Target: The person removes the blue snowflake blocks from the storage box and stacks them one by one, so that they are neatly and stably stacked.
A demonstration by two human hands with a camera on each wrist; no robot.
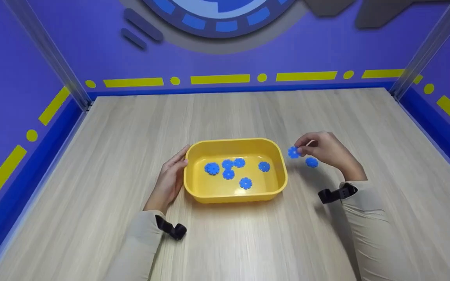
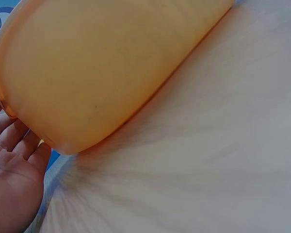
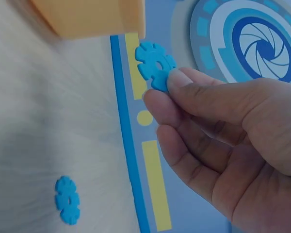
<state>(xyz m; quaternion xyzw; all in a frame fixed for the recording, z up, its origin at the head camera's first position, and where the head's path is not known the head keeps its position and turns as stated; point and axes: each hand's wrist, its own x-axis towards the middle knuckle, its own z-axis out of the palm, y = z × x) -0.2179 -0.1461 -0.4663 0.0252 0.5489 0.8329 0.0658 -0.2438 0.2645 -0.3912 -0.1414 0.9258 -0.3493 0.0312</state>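
A yellow plastic tub (image 1: 234, 198) stands on the table with several blue flower-shaped discs (image 1: 245, 183) lying on its floor. At the tub's left end is my left hand (image 1: 168, 177), its thumb by the rim. The left wrist view shows this hand (image 2: 14, 170) with fairly straight fingers against the tub's outer wall (image 2: 102, 73). Just right of the tub, my right hand (image 1: 322, 148) pinches one blue notched disc (image 1: 293, 152) between thumb and index finger, above the table. Another blue disc (image 1: 311, 162) lies on the table below that hand.
The wood-grain table (image 1: 233, 242) is bordered by blue-purple panels (image 1: 217, 62) with yellow marks at the back and both sides. A black wrist camera (image 1: 176, 231) sits on the left sleeve, another black camera (image 1: 328, 196) on the right.
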